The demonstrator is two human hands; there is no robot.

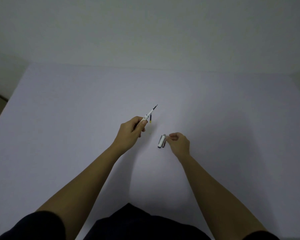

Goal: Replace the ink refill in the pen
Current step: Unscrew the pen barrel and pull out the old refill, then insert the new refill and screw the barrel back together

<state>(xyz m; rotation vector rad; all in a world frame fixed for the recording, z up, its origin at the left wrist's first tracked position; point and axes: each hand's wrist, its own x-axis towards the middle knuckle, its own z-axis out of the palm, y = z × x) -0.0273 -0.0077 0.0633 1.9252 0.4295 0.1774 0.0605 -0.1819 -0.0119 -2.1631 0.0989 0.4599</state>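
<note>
My left hand [131, 131] grips a white pen [149, 114] whose dark tip points up and away to the right. A short refill [150, 118], dark with a yellow end, lies on the table just beyond the left thumb. The white and silver pen cap [161, 141] lies on the table, and the fingertips of my right hand [178, 143] are pinched together right beside its upper end. I cannot tell whether they touch it.
A wide white table [76, 118] spreads under both arms, with its far edge against a pale wall [145, 32]. The left table edge runs diagonally at the far left. Dark clothing fills the bottom of the view.
</note>
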